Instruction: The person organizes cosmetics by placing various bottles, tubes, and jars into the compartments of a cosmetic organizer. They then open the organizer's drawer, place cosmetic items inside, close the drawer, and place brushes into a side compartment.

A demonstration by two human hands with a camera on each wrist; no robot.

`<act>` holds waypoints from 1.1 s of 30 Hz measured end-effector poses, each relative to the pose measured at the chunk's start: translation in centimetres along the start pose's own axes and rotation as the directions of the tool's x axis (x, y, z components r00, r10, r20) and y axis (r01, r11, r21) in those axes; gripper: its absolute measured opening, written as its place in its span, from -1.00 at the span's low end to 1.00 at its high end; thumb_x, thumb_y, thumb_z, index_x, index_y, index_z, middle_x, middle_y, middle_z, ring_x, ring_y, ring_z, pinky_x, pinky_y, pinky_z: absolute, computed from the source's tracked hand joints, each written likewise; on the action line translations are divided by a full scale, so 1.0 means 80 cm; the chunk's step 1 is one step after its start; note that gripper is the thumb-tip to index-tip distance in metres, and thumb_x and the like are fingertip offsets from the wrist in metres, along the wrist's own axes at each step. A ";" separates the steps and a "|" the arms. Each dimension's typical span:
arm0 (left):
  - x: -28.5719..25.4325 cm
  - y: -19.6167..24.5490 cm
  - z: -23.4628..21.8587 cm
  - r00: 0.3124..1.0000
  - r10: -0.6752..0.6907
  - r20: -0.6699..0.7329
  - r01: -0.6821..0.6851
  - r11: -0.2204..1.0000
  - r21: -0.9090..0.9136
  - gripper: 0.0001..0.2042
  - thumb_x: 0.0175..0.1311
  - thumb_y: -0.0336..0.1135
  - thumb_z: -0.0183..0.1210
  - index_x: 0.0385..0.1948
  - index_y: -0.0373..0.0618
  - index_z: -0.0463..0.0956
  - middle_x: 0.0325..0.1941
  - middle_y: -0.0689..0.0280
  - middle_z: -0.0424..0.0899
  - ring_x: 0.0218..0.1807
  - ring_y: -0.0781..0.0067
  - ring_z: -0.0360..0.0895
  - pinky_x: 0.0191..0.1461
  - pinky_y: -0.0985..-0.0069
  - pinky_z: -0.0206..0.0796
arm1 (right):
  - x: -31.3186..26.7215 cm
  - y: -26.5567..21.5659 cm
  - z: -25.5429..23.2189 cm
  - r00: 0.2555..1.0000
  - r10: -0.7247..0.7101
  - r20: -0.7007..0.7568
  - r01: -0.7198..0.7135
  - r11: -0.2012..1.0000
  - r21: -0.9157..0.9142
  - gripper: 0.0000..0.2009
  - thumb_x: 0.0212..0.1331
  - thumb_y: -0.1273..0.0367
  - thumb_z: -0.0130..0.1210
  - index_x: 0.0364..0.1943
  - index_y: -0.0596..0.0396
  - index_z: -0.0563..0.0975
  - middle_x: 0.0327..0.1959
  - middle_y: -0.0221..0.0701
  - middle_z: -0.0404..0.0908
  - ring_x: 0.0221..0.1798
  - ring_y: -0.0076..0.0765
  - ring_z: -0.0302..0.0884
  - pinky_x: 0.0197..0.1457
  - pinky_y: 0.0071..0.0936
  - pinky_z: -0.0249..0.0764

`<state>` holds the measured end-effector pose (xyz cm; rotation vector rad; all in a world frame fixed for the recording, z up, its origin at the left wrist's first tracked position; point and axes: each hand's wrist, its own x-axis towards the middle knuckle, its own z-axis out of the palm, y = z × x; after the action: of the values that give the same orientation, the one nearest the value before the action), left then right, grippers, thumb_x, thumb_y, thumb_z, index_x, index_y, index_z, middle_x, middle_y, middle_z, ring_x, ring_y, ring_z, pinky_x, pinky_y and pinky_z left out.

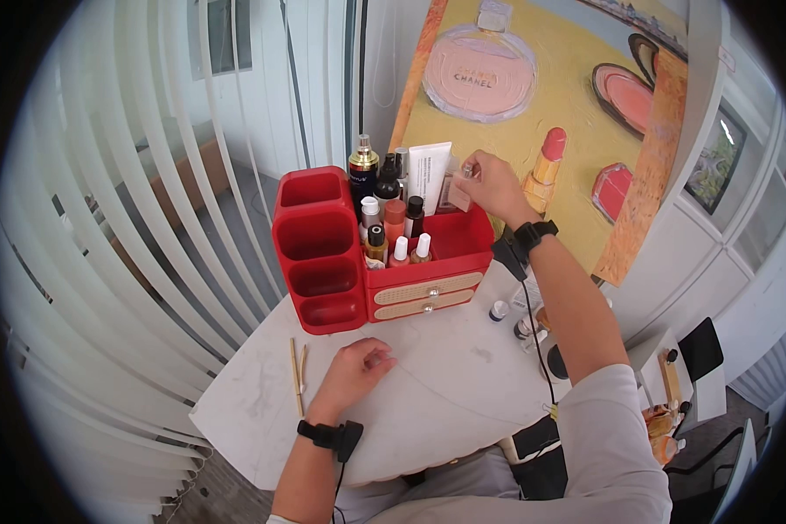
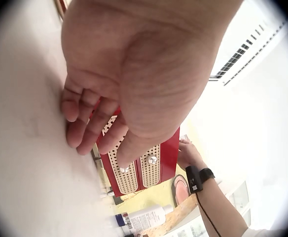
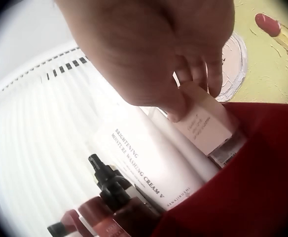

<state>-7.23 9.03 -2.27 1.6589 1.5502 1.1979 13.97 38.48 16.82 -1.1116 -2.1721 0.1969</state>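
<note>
My right hand (image 1: 495,188) is at the back right corner of a red cosmetics organizer (image 1: 402,277). Its thumb and fingers pinch a small pale pink rectangular bottle (image 3: 203,121) with a clear lower end, tilted and partly inside the compartment. Beside it leans a white washing cream tube (image 3: 141,160). Several bottles stand farther left in the same compartment, among them a black spray bottle with a gold collar (image 1: 364,170) and a white-capped nail polish (image 1: 422,249). Fingers loosely curled and holding nothing, my left hand (image 1: 354,371) is over the white table in front of the organizer.
Two thin sticks (image 1: 295,375) lie on the table (image 1: 244,410) left of my left hand. Small jars (image 1: 498,311) and bottles stand at its right, near a cable from my right wrist. Behind the organizer stands a large cosmetics painting (image 1: 489,79); vertical blinds (image 1: 148,175) hang at left.
</note>
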 end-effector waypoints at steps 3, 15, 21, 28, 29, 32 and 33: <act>0.001 0.000 0.002 1.000 0.012 0.005 -0.012 1.000 0.010 -0.76 0.25 -0.36 0.45 -0.12 -0.23 0.67 -0.32 0.20 0.75 -0.38 0.41 0.63 -0.21 0.45 0.53 | -0.008 0.010 0.009 0.976 -0.113 -0.184 0.094 0.989 -0.110 -0.67 0.11 0.25 0.39 -0.21 0.23 0.60 -0.32 -0.07 0.66 -0.20 0.06 0.69 -0.08 -0.20 0.59; 0.001 0.001 0.001 1.000 -0.023 0.018 0.023 1.000 -0.021 -0.76 0.26 -0.35 0.45 -0.13 -0.24 0.65 -0.33 0.22 0.73 -0.38 0.42 0.60 -0.20 0.46 0.52 | -0.007 0.002 0.016 0.999 -0.041 0.013 0.043 0.926 -0.375 -0.57 0.06 0.18 0.37 -0.09 0.20 0.59 0.01 -0.05 0.67 0.06 0.14 0.68 0.17 0.00 0.60; -0.001 0.002 0.000 0.997 -0.054 0.048 0.054 0.999 -0.002 -0.82 0.33 -0.42 0.39 -0.11 -0.24 0.67 -0.33 0.36 0.72 -0.33 0.61 0.55 -0.16 0.56 0.47 | -0.018 0.013 0.042 0.981 0.193 -0.013 -0.192 0.965 -0.176 -0.26 0.12 0.05 0.40 0.29 0.19 0.38 0.26 0.05 0.50 0.27 0.27 0.57 0.30 -0.01 0.54; 0.000 -0.006 0.001 0.998 -0.055 0.032 0.057 0.997 -0.048 -0.75 0.26 -0.40 0.42 -0.08 -0.24 0.66 -0.29 0.24 0.74 -0.32 0.44 0.58 -0.15 0.47 0.49 | -0.071 0.024 -0.030 0.967 -0.100 -0.233 0.101 0.995 -0.008 -0.46 0.24 0.08 0.37 0.15 0.17 0.57 0.13 -0.06 0.65 0.17 0.05 0.65 0.21 -0.15 0.57; 0.000 -0.005 0.001 0.998 -0.050 0.027 0.051 0.998 -0.032 -0.75 0.26 -0.41 0.42 -0.07 -0.24 0.66 -0.29 0.24 0.74 -0.31 0.44 0.59 -0.14 0.46 0.49 | -0.093 0.023 -0.046 0.971 -0.093 -0.220 0.090 0.996 -0.020 -0.46 0.24 0.08 0.37 0.15 0.17 0.57 0.13 -0.06 0.65 0.17 0.05 0.65 0.21 -0.15 0.57; 0.000 0.000 0.002 0.998 -0.057 0.028 0.058 0.998 -0.036 -0.76 0.26 -0.41 0.42 -0.08 -0.25 0.66 -0.28 0.23 0.75 -0.32 0.43 0.58 -0.14 0.45 0.49 | -0.166 0.040 -0.076 0.982 -0.016 0.187 0.044 0.988 -0.150 -0.73 0.22 0.23 0.39 -0.12 0.07 0.68 -0.25 -0.26 0.76 -0.26 -0.15 0.72 -0.08 -0.25 0.60; 0.001 0.002 0.002 0.998 -0.056 0.026 0.056 0.998 -0.014 -0.76 0.26 -0.40 0.42 -0.09 -0.25 0.66 -0.28 0.23 0.75 -0.32 0.42 0.57 -0.14 0.45 0.48 | -0.190 0.053 -0.075 0.964 -0.053 0.259 0.091 0.987 -0.136 -0.78 0.20 0.24 0.40 -0.19 0.05 0.70 -0.36 -0.28 0.76 -0.26 -0.13 0.72 -0.09 -0.21 0.60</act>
<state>-6.99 9.09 -2.17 1.6047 1.5586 1.1521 26.69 28.51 11.98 -1.1380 -2.4861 0.1559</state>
